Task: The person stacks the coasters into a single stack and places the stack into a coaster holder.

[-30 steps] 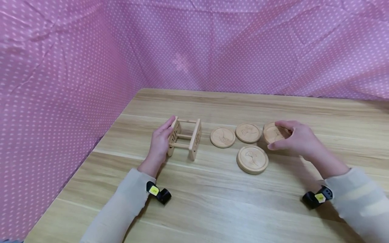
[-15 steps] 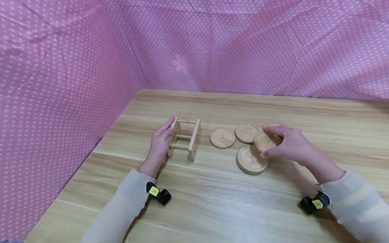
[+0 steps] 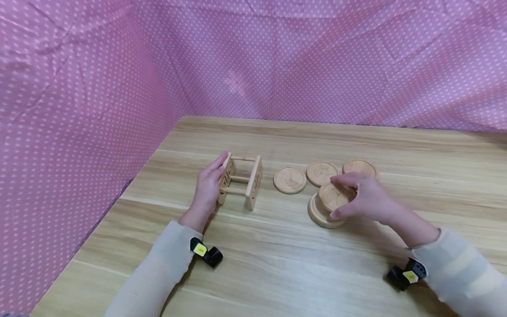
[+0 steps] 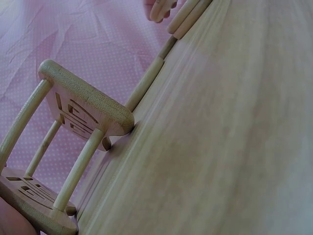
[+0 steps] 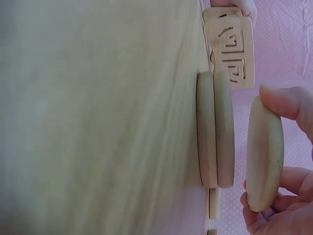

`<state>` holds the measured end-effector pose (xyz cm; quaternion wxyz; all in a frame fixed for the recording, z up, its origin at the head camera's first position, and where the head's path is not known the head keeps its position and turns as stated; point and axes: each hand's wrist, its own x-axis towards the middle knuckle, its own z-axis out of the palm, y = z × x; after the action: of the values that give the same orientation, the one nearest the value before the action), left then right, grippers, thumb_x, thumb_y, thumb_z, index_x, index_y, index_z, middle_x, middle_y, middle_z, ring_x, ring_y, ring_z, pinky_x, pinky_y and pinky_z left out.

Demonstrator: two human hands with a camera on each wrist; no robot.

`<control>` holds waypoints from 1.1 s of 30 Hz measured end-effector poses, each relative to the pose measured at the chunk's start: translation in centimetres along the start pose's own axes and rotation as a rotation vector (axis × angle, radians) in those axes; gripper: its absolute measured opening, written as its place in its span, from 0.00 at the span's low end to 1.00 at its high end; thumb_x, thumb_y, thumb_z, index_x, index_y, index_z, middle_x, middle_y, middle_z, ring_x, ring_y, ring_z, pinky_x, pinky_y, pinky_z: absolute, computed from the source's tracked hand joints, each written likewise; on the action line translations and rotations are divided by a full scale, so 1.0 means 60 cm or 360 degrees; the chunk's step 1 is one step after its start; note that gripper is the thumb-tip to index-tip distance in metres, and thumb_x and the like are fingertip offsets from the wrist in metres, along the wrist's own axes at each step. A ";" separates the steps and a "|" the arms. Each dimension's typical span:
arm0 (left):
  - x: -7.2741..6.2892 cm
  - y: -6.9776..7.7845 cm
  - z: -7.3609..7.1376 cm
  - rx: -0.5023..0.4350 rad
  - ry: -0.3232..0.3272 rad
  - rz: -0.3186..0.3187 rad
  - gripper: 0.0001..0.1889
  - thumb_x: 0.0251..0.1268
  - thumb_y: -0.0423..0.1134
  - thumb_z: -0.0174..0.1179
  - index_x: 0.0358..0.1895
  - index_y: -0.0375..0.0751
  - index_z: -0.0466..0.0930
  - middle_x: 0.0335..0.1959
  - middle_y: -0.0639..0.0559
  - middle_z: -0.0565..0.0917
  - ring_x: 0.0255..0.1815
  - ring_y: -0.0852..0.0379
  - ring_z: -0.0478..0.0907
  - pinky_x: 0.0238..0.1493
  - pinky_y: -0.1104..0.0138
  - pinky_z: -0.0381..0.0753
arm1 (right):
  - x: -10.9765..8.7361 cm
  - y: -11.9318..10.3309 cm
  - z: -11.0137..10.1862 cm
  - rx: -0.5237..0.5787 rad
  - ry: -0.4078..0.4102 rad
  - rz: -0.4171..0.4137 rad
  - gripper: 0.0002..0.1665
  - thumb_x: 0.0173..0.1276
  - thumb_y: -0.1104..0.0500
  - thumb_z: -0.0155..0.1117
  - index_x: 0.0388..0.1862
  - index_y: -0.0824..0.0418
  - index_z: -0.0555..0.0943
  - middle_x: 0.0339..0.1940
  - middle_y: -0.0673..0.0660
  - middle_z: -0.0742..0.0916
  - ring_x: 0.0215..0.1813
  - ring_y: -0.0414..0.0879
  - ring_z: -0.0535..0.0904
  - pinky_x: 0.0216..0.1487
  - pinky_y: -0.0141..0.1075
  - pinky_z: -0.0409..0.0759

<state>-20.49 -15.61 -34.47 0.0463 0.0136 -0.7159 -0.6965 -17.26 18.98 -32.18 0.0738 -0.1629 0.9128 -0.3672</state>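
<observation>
The coaster in hand (image 3: 336,195) is pinched by its rim in the right hand (image 3: 366,200), thumb on the near edge and fingertips curled over the far edge. It hovers just above the stack of two coasters (image 3: 322,213), not touching yet; the right wrist view shows a clear gap between the coaster in hand (image 5: 264,153) and the stack (image 5: 215,129). It's a round disc, so no real long axis. Its flat face points up, roughly level with the table (image 3: 277,264), maybe tipped a hair.

My take on doing this bit well: keep it level, line the rims up over the stack first, then lower it and only let go once it sits flat. An edge-first drop would probably knock the stack crooked.

From the stack, three loose coasters lie around it: one (image 3: 290,179) at about 10 o'clock, one (image 3: 321,173) at 12, one (image 3: 359,167) at about 1.

Over at 9 o'clock stands the little wooden rack (image 3: 240,181). The left hand (image 3: 207,189) rests against its left end panel, fingers straight and together, just steadying it.
</observation>
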 end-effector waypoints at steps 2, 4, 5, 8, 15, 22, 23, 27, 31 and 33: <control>0.000 -0.001 0.000 -0.0006 -0.0001 0.0003 0.22 0.70 0.30 0.39 0.66 0.38 0.63 0.70 0.52 0.62 0.71 0.58 0.56 0.71 0.69 0.55 | -0.001 -0.002 0.004 -0.0016 -0.0007 -0.0009 0.54 0.31 0.48 0.81 0.61 0.66 0.72 0.62 0.70 0.73 0.64 0.64 0.64 0.64 0.60 0.60; 0.000 -0.001 0.000 -0.0016 0.0002 0.0004 0.22 0.70 0.30 0.39 0.66 0.38 0.63 0.70 0.52 0.62 0.71 0.58 0.57 0.70 0.69 0.56 | -0.002 -0.004 0.008 -0.0034 -0.0022 -0.0001 0.54 0.31 0.48 0.81 0.61 0.65 0.72 0.63 0.69 0.72 0.65 0.65 0.63 0.65 0.60 0.60; 0.000 -0.002 0.000 -0.0021 0.0002 0.0006 0.22 0.70 0.30 0.39 0.66 0.38 0.63 0.70 0.51 0.62 0.70 0.58 0.57 0.70 0.69 0.57 | -0.002 -0.004 0.009 -0.0029 -0.0032 0.0004 0.54 0.31 0.48 0.81 0.61 0.65 0.72 0.63 0.69 0.72 0.65 0.65 0.63 0.65 0.60 0.59; 0.000 -0.002 0.001 -0.0034 0.0006 0.0012 0.22 0.70 0.30 0.40 0.66 0.37 0.63 0.70 0.51 0.63 0.70 0.57 0.58 0.69 0.70 0.58 | -0.002 -0.005 0.014 -0.0019 -0.0053 0.0010 0.54 0.31 0.48 0.81 0.61 0.65 0.72 0.64 0.68 0.72 0.67 0.65 0.61 0.66 0.61 0.57; -0.001 -0.002 0.000 -0.0040 0.0003 0.0013 0.22 0.70 0.31 0.39 0.66 0.38 0.63 0.70 0.52 0.62 0.70 0.58 0.58 0.69 0.70 0.58 | 0.000 -0.006 0.021 -0.0045 -0.0069 -0.0029 0.53 0.31 0.48 0.80 0.61 0.63 0.73 0.62 0.65 0.74 0.64 0.64 0.65 0.64 0.62 0.59; -0.001 -0.003 0.000 -0.0038 -0.0010 0.0020 0.22 0.70 0.30 0.39 0.66 0.38 0.63 0.70 0.52 0.62 0.70 0.57 0.58 0.70 0.69 0.58 | -0.003 -0.011 0.025 -0.0075 -0.0070 -0.0046 0.52 0.32 0.47 0.80 0.60 0.62 0.73 0.61 0.64 0.75 0.62 0.62 0.67 0.63 0.61 0.62; 0.000 -0.003 0.000 -0.0040 -0.0009 0.0021 0.22 0.70 0.30 0.39 0.66 0.38 0.63 0.70 0.52 0.62 0.70 0.57 0.58 0.70 0.69 0.58 | -0.003 -0.011 0.025 -0.0073 -0.0071 -0.0047 0.52 0.32 0.47 0.80 0.60 0.62 0.73 0.61 0.64 0.75 0.63 0.62 0.67 0.63 0.61 0.62; 0.000 -0.003 -0.001 -0.0035 -0.0006 0.0022 0.22 0.70 0.31 0.39 0.66 0.38 0.63 0.70 0.52 0.62 0.70 0.58 0.58 0.70 0.70 0.58 | -0.002 -0.009 0.028 -0.0069 -0.0071 -0.0052 0.52 0.32 0.47 0.81 0.60 0.62 0.74 0.61 0.64 0.75 0.63 0.61 0.67 0.64 0.60 0.61; 0.000 -0.004 -0.001 -0.0018 -0.0011 0.0024 0.22 0.70 0.31 0.39 0.67 0.38 0.62 0.70 0.52 0.62 0.71 0.58 0.56 0.70 0.70 0.56 | -0.002 -0.007 0.029 -0.0069 -0.0071 -0.0063 0.53 0.31 0.47 0.81 0.60 0.62 0.74 0.61 0.64 0.75 0.63 0.61 0.67 0.64 0.60 0.61; 0.000 -0.004 -0.001 -0.0012 -0.0013 0.0025 0.22 0.70 0.31 0.38 0.67 0.38 0.62 0.70 0.52 0.62 0.71 0.58 0.56 0.70 0.70 0.55 | -0.002 -0.007 0.029 -0.0069 -0.0073 -0.0073 0.53 0.31 0.46 0.81 0.60 0.62 0.74 0.61 0.65 0.75 0.62 0.62 0.67 0.63 0.61 0.61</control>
<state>-20.48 -15.69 -34.71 0.0488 0.0050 -0.7136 -0.6988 -16.62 17.62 -33.15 0.0827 -0.1935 0.9147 -0.3451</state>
